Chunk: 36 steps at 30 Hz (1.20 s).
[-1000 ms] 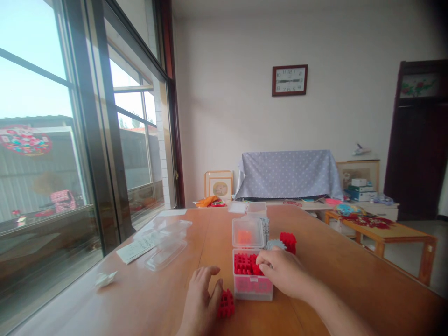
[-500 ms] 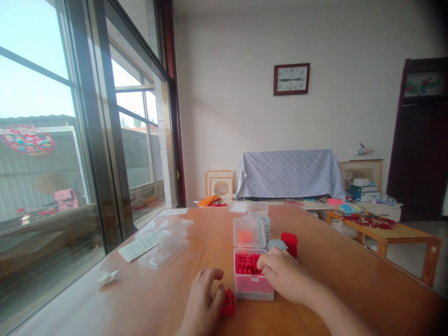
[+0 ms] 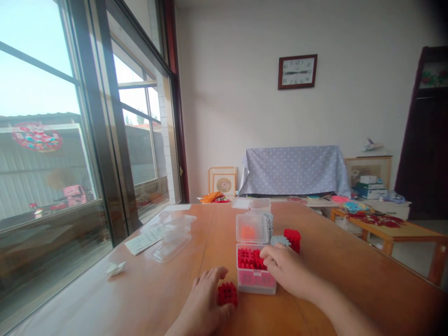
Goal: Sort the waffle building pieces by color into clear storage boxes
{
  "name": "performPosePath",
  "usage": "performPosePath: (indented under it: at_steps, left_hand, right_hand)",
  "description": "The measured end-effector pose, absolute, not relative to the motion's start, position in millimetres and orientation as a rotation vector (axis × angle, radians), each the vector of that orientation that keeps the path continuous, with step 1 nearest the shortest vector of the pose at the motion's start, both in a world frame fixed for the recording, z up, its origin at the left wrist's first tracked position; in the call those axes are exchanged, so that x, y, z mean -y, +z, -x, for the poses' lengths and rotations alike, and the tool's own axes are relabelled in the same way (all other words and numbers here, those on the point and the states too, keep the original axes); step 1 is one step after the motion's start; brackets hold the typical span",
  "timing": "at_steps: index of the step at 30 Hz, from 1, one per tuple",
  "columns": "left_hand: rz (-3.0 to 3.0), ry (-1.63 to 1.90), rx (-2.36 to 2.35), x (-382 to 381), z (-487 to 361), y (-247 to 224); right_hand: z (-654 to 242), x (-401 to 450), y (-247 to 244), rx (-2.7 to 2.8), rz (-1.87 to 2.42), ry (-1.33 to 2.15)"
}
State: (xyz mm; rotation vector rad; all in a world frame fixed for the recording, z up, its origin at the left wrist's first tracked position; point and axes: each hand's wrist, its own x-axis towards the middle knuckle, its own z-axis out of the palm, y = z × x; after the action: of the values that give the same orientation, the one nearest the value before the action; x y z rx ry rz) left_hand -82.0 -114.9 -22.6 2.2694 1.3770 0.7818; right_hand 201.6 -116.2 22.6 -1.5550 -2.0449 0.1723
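A clear plastic box with its lid flipped back holds several red interlocking plastic blocks. My right hand reaches over the box's right rim, its curled fingers pressed on the red blocks at that end; the fingertips are partly hidden. On the table just left of the box sits a loose red block. My left hand is open beside it, thumb and fingers apart, with the thumb by the block's near edge.
Behind my right hand stand grey toothed pieces and a stack of red pieces. Another clear box lies farther back. On the left are clear lids, a printed sheet and a crumpled wrapper. A window runs along the left.
My left hand has opened wider and drawn back a little, so more of the loose red block shows. My right hand stays at the box. The view has shifted slightly.
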Motion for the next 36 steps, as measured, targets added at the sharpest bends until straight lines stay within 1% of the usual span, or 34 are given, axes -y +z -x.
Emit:
performPosePath:
  at_steps: [6, 10, 13, 15, 18, 21, 23, 25, 27, 32, 36]
  left_hand:
    - [-2.269, 0.735, -1.393, 116, 82, -24]
    - [-2.275, 0.845, -1.361, 118, 86, -23]
    - [-2.331, 0.959, -1.263, 124, 83, -12]
    - [-2.390, 1.025, -1.148, 131, 75, -1]
    - [-2.469, 1.096, -1.014, 141, 59, 17]
    - [-2.526, 1.090, -0.921, 148, 46, 32]
    - [-2.538, 1.115, -0.887, 148, 43, 35]
    - [-2.527, 1.185, -0.898, 144, 46, 33]
    - [-2.491, 1.284, -0.972, 136, 52, 23]
    - [-2.353, 1.523, -1.214, 106, 68, -23]
    - [-2.308, 1.561, -1.295, 90, 76, -46]
  right_hand:
    - [-198, 124, 27, 2.012, 1.465, 0.197]
    - [-194, 129, 30, 1.943, 1.448, 0.214]
    - [-185, 135, 37, 1.911, 1.378, 0.268]
    - [-176, 141, 44, 1.935, 1.283, 0.371]
    - [-164, 150, 55, 2.011, 1.143, 0.672]
    - [-160, 153, 61, 1.957, 1.082, 0.984]
    - [-165, 150, 61, 1.878, 1.079, 1.058]
    - [-175, 144, 59, 1.814, 1.098, 0.988]
    - [-187, 135, 56, 1.754, 1.146, 0.834]
    - [-207, 119, 46, 1.740, 1.328, 0.473]
    - [-207, 115, 37, 1.844, 1.407, 0.320]
